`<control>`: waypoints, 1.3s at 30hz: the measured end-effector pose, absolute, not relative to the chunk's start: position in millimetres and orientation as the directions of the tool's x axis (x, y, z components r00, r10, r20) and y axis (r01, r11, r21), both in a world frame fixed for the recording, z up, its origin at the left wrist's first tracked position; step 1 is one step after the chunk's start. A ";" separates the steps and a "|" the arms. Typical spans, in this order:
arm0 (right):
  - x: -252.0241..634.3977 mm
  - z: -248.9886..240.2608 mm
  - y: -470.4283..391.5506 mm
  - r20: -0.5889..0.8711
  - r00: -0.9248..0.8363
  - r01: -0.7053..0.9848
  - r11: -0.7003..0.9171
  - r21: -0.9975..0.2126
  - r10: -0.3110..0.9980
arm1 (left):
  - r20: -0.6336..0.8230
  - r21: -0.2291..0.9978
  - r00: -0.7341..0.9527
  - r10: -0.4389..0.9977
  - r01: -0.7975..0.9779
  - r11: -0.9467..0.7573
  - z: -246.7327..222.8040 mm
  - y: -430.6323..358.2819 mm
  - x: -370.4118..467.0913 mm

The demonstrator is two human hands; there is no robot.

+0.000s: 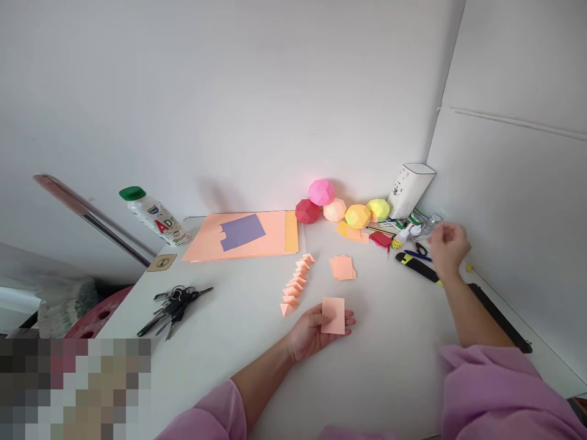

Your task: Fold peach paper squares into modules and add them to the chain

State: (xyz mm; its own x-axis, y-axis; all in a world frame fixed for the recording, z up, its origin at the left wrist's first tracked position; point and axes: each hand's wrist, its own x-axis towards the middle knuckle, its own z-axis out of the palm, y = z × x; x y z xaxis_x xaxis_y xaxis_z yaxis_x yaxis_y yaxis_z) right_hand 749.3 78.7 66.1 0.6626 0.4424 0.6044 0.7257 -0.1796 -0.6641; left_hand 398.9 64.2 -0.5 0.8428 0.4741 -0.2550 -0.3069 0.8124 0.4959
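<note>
In my left hand point(306, 336) is a peach paper square point(334, 316), pinned under the thumb across the fingers. Behind it lies a small stack of peach paper squares point(342, 267). A row of folded peach paper pieces point(295, 287) runs to the left of the stack. My right hand point(449, 247) is raised at the right side, slightly blurred, with its fingers curled; whatever they hold, if anything, cannot be made out. Close to it are small scissors point(420, 249), a blue pen point(417, 255), a black and yellow utility knife point(417, 269) and small clear bottles point(415, 231).
Several faceted paper balls point(358, 216) sit along the wall, beside a white box point(410, 190). Large peach sheets point(243, 244) carry a purple paper piece point(243, 232). Keys point(177, 305) and a white bottle point(158, 219) are at left. A black strip point(499, 318) lies by the right edge.
</note>
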 end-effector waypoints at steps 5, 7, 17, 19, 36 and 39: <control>615.1 42.5 35.7 0.603 -0.067 0.799 0.405 -0.444 0.795 | -0.247 0.486 0.806 0.538 -0.377 0.789 1.1 62.4 399.9; 576.5 32.0 25.0 0.505 -0.333 0.764 0.542 -0.351 0.796 | -0.228 0.536 0.784 0.578 -0.395 0.747 5.0 58.4 397.0; 543.4 -8.4 6.5 0.360 -0.347 0.626 0.500 -0.599 0.866 | -0.157 0.607 0.826 0.541 -0.352 0.713 10.3 42.2 372.0; 543.2 -9.7 6.4 0.369 -0.295 0.556 0.473 -0.684 0.881 | -0.142 0.620 0.834 0.533 -0.345 0.704 10.3 43.9 372.9; 550.8 -7.4 10.7 0.089 -0.056 0.196 0.098 -0.976 0.994 | -0.269 0.750 0.780 0.565 -0.198 0.631 9.0 38.6 374.7; 550.2 -5.2 10.7 0.101 -0.095 0.203 0.118 -0.972 0.990 | -0.309 0.835 0.683 0.662 -0.138 0.532 6.6 31.1 376.4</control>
State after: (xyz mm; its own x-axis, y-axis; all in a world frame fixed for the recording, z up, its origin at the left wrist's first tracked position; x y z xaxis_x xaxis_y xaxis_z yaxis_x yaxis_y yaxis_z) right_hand 550.2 10.7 -5.2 -0.0951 0.9904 0.1008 0.2033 0.1185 -0.9719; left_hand 376.4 31.1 6.6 0.6827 0.6621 -0.3091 -0.1381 0.5323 0.8352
